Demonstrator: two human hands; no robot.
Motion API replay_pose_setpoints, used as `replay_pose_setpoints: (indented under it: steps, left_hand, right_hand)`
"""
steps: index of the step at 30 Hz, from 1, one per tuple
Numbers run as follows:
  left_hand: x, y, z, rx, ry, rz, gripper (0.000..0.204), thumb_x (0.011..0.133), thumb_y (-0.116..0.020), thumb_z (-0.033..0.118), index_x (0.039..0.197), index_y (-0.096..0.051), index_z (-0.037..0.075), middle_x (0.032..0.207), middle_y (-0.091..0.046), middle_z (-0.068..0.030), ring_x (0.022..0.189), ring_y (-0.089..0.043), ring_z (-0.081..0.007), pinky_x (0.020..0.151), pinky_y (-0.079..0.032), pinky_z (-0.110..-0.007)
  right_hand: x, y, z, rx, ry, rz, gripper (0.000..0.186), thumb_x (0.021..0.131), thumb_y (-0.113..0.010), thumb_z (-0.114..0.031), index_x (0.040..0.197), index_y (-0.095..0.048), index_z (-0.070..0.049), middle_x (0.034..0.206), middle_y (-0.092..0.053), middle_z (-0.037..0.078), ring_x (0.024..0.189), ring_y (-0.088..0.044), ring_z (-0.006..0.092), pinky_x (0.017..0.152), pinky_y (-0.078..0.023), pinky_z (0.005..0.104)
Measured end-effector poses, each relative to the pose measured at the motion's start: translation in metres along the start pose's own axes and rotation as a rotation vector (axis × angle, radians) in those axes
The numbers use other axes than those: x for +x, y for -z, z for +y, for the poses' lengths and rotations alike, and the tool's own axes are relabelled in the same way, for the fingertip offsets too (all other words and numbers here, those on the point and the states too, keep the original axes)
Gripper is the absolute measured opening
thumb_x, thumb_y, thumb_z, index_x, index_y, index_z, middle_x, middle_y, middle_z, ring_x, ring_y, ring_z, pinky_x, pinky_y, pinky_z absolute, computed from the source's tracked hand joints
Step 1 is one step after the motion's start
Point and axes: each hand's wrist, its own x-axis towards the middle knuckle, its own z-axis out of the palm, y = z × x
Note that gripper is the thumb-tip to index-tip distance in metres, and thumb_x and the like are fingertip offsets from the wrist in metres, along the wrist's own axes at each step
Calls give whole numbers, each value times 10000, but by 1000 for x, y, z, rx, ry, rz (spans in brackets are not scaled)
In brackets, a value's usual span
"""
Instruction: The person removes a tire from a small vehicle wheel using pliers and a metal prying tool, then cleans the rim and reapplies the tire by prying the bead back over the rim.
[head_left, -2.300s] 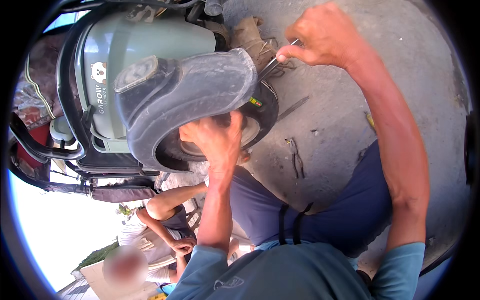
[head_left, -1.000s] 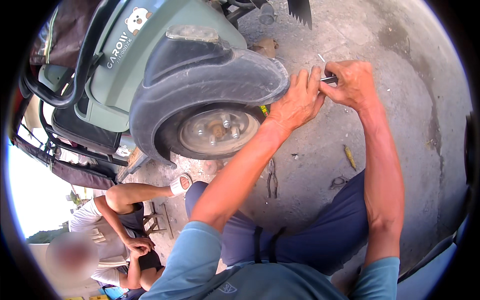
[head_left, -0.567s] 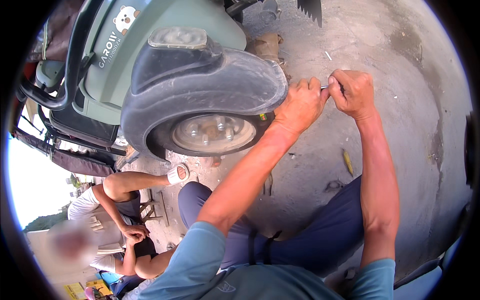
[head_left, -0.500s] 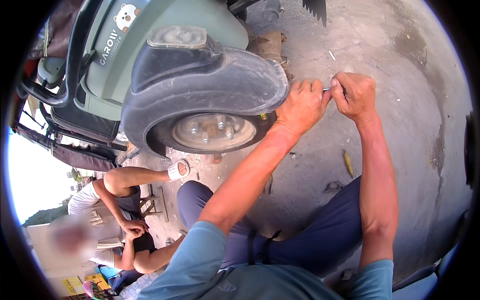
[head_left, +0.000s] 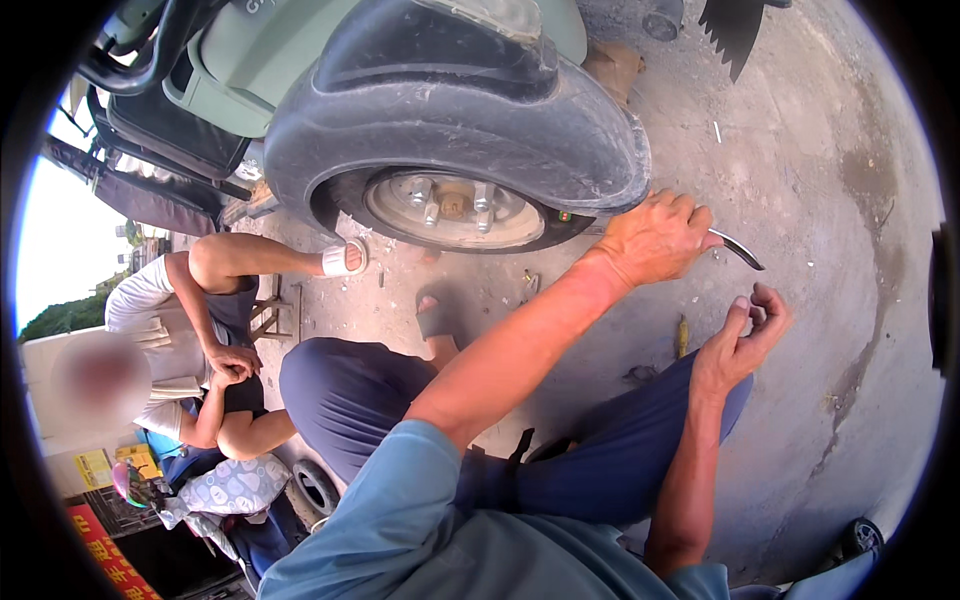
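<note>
My left hand (head_left: 655, 238) is closed beside the right end of the black fender (head_left: 470, 130). Out of that fist sticks the curved, shiny end of a metal lever (head_left: 740, 248), tapering to a point; its other end is hidden by the hand. Below the fender shows the wheel (head_left: 455, 208), a pale rim with bolts inside a black tyre. Whether the lever touches the tyre cannot be seen. My right hand (head_left: 740, 345) hangs over my right knee, fingers loosely bent and apart from the thumb, with nothing visible in it.
The green vehicle body (head_left: 235, 60) rises at the upper left. A person (head_left: 200, 330) sits on a stool to the left, hands clasped. On the concrete lie a yellow object (head_left: 683, 337) and a white stick (head_left: 717, 132). Dark toothed blade (head_left: 733, 35) at the top.
My right hand has let go of the lever and dropped down toward my knee. My left hand keeps hold of it. The view has shifted, moving the vehicle up and right in the picture.
</note>
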Motion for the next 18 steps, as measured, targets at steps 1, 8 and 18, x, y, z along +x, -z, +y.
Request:
replay_pose_setpoints:
  steps: [1, 8, 18]
  left_hand:
    - [0, -3, 1, -26, 4, 5, 318, 880, -724, 424, 791, -640, 130, 741, -614, -26, 717, -666, -219, 675, -522, -367]
    - [1, -7, 7, -90, -19, -22, 351, 932, -682, 425, 798, -637, 104, 744, -603, -47, 716, -655, -228, 691, -520, -369]
    - [-2, -5, 4, -86, -113, 41, 347, 943, -673, 417, 778, -587, 124, 728, -548, -16, 700, -602, -200, 647, -476, -351]
  right_hand:
    - [-27, -2, -1, 209, -346, -87, 182, 979, -567, -35, 1158, -564, -2, 1106, -586, 102, 904, -575, 208, 809, -489, 349]
    - [-221, -128, 48, 411, -531, -1140, 543, 921, -742, -286, 1365, -555, -35, 1301, -658, 187, 1175, -632, 317, 999, -487, 447]
    - [-273, -196, 31, 415, -1076, -1005, 551, 988, -663, -390, 1427, -528, -85, 1393, -592, 129, 1274, -557, 248, 1069, -448, 419]
